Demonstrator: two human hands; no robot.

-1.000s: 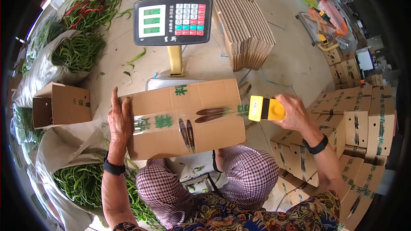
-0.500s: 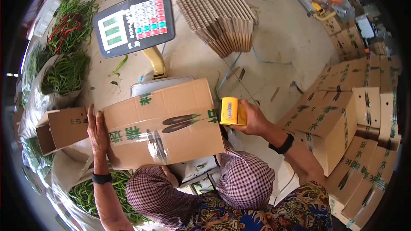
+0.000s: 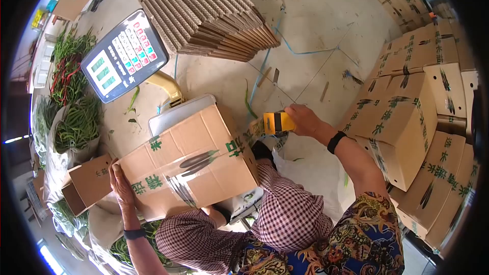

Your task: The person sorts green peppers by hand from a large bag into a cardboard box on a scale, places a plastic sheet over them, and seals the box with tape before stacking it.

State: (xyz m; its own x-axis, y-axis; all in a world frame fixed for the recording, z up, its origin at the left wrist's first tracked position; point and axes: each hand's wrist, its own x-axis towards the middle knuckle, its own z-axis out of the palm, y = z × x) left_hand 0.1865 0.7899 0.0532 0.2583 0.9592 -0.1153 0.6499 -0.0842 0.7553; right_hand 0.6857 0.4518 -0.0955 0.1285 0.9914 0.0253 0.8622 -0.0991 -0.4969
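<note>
A closed cardboard box (image 3: pixel 188 165) with green print rests on my lap and on the scale platform (image 3: pixel 178 113). Clear tape runs along its top seam. My left hand (image 3: pixel 121 186) presses flat against the box's left end. My right hand (image 3: pixel 301 119) grips a yellow tape dispenser (image 3: pixel 277 122) just off the box's right end, with a strip of tape stretched from it to the box.
The scale's display head (image 3: pixel 125 57) stands on a yellow post at upper left. Flat cartons (image 3: pixel 204 7) are stacked behind it. Taped boxes (image 3: pixel 412 117) pile up on the right. Bags of green peppers (image 3: pixel 76 122) and a small open box (image 3: pixel 89 183) lie at left.
My right hand has carried the tape dispenser past the box's right end, away from the box. The box now sits tilted, and my view has turned to the right.
</note>
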